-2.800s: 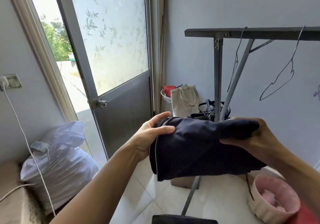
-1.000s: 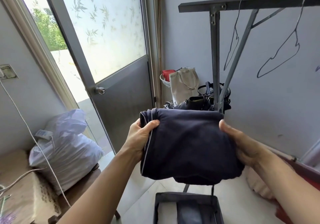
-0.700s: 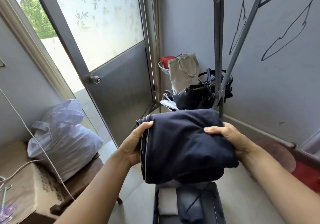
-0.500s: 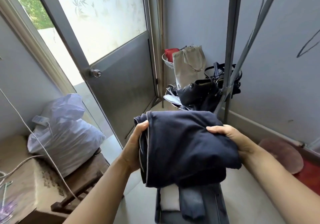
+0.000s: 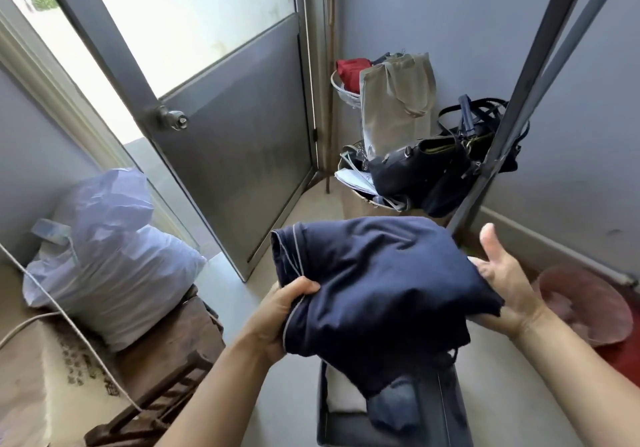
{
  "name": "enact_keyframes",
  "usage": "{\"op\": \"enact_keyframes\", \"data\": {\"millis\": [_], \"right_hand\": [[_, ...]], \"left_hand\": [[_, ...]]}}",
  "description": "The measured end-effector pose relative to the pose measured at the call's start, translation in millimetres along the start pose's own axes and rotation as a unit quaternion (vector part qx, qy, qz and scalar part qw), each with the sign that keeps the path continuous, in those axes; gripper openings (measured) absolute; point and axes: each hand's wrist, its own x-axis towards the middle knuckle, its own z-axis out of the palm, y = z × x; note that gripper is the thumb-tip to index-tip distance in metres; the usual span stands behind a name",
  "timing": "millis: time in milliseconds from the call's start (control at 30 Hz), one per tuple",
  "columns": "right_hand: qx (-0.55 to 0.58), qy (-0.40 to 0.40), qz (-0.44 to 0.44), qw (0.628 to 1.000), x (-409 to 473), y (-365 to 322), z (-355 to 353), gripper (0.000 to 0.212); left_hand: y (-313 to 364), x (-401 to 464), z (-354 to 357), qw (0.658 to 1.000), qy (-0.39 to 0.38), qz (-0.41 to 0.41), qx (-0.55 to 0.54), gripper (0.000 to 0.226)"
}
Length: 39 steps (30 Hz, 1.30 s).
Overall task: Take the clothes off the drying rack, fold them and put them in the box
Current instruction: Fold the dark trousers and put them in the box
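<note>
Folded navy garment (image 5: 381, 294) has dropped over the last second: from chest height beside the drying rack (image 5: 512, 107) upright to hovering just above the box (image 5: 446, 412), its lower edge overlapping the box's open top. Camera has tilted down with it; the rack's crossbar and hangers are out of frame now, only the slanted legs show, behind the box and to its right.

Grip changed too. Right hand (image 5: 509, 284) was clamped over the bundle's right edge half a second ago; now the fingers are straight and spread, thumb up, palm against the cloth's side, supporting rather than gripping. Left hand (image 5: 280, 311) carries the load: fingers curled round the piped left edge, thumb on top.

Meaning for the task, as I read it: folding is done for this piece and it's in the placing step. Release looks started on the right side.

Box contents: a white item and a blue item visible under the bundle, so not the first garment in. How much room is left I can't tell, the bundle hides most of the opening.

Pose: both forearms reach forward and down over the box, left wrist rolled inward, right wrist open outward.

Left of the box: white plastic sack (image 5: 104, 249) on a wooden stool. Behind the box, in the corner: bags.
</note>
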Motion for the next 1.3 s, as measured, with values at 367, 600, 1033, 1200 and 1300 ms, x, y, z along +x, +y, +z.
{"op": "enact_keyframes", "data": {"millis": [367, 600, 1033, 1200, 1300], "right_hand": [[0.232, 0.088, -0.117, 0.962, 50.8, 62.9, 29.6, 0.093], [0.06, 0.218, -0.082, 0.971, 72.3, 69.8, 22.5, 0.04], [-0.165, 0.057, 0.031, 0.984, 50.2, 30.5, -22.4, 0.049], [-0.04, 0.089, 0.119, 0.988, 57.8, 69.7, -57.3, 0.076], [0.023, 0.09, 0.117, 0.989, 60.5, 98.3, -86.3, 0.088]], "left_hand": [[-15.4, 35.1, 31.2, 0.982, 0.075, 0.162, -0.055, 0.028], [-35.0, 32.9, 15.0, 0.983, -0.064, 0.173, -0.014, 0.071], [-31.4, 51.7, -9.9, 0.976, -0.161, -0.026, 0.146, 0.078], [-67.9, 74.6, -0.4, 0.992, -0.109, -0.025, 0.052, 0.056], [-91.8, 99.1, -1.6, 0.995, -0.074, -0.018, 0.07, 0.05]]}}
